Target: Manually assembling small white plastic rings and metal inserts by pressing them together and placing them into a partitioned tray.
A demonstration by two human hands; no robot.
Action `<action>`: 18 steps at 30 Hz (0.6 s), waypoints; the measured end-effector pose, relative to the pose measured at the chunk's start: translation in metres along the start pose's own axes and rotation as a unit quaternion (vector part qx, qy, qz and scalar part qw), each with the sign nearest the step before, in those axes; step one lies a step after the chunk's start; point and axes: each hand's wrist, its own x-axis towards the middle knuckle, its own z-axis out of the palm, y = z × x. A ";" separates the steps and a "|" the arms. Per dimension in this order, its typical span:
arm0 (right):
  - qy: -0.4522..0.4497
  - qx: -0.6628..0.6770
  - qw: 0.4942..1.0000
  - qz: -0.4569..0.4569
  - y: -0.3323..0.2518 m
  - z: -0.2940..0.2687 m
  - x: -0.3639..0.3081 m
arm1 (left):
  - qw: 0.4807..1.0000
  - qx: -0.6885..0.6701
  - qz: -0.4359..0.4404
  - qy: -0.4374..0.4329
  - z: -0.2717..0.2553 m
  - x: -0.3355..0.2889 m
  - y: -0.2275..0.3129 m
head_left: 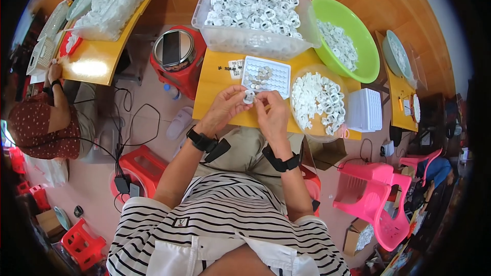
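Note:
Above the table's near edge, my left hand (226,107) pinches a small round white plastic part (249,97) between thumb and fingers. My right hand (273,115) closes its thumb and fingertips at the right side of the same part; whether a smaller piece sits between them is too small to tell. Just beyond my fingers lies a white dimpled tray (280,77) with several silvery round discs (261,75) on it. To its right, a shallow clear round dish (294,122) holds a heap of white plastic pieces (318,101).
A big clear bin (240,41) of white ring-like parts stands at the table's back, beside a green basin (365,66). Stacked white trays (364,111) sit at right. Left are a red stool (192,89) bearing a phone (171,48) and another person (51,117). A pink chair (373,189) stands lower right.

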 end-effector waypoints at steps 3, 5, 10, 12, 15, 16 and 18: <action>0.007 -0.042 0.999 -0.031 -0.001 0.002 -0.005 | 1.000 0.011 -0.004 0.005 0.003 0.000 0.002; 0.019 -0.042 0.998 -0.042 0.001 0.005 -0.006 | 1.000 0.019 -0.007 0.020 0.002 0.000 0.001; 0.026 -0.045 0.996 -0.069 0.002 0.007 -0.005 | 1.000 0.024 -0.005 0.008 0.002 -0.001 0.001; 0.027 -0.049 0.996 -0.068 0.003 0.007 -0.005 | 1.000 0.029 -0.005 0.008 0.002 -0.001 0.001; 0.009 -0.047 0.998 -0.031 0.002 0.005 -0.004 | 0.998 0.055 -0.006 0.016 0.005 -0.002 0.002; 0.009 -0.047 0.998 -0.031 0.003 0.004 -0.003 | 0.998 0.062 -0.005 0.012 0.005 -0.002 0.002; -0.005 -0.019 1.000 -0.024 0.005 0.003 -0.001 | 0.998 0.068 -0.005 0.008 0.006 -0.002 0.003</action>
